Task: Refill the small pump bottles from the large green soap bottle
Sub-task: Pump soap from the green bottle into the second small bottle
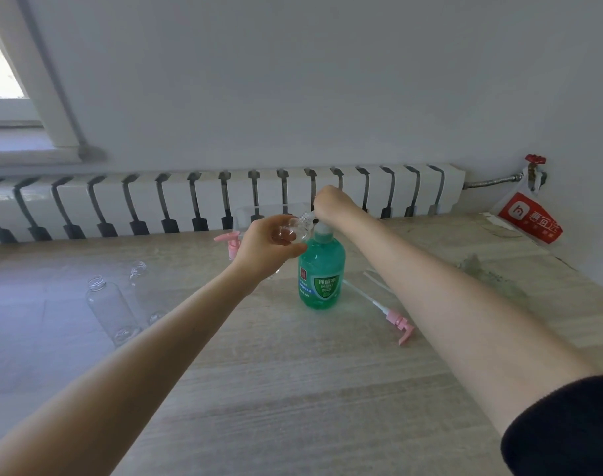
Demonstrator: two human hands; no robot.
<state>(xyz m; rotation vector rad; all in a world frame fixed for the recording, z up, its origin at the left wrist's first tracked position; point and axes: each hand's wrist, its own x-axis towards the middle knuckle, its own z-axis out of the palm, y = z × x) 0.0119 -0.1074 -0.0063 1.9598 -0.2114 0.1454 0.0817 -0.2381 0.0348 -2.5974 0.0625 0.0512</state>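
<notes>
The large green soap bottle point(321, 273) stands upright in the middle of the wooden table. My left hand point(264, 247) grips a small clear bottle point(298, 229), tilted with its threaded neck toward the green bottle's pump. My right hand point(331, 202) rests on top of that pump head, which it hides, fingers bent down over it. Two more clear bottles without caps stand at the left: one nearer point(109, 309), one behind point(138, 271). A pink pump with its tube point(401, 322) lies right of the green bottle. Another pink pump point(229, 243) lies behind my left hand.
A clear plastic container point(258, 214) stands behind the bottles near the table's far edge. A white radiator point(224, 197) runs along the wall behind. A red and white bag point(530, 218) hangs from a valve at the right. The table point(310, 389) is chipped at its right edge.
</notes>
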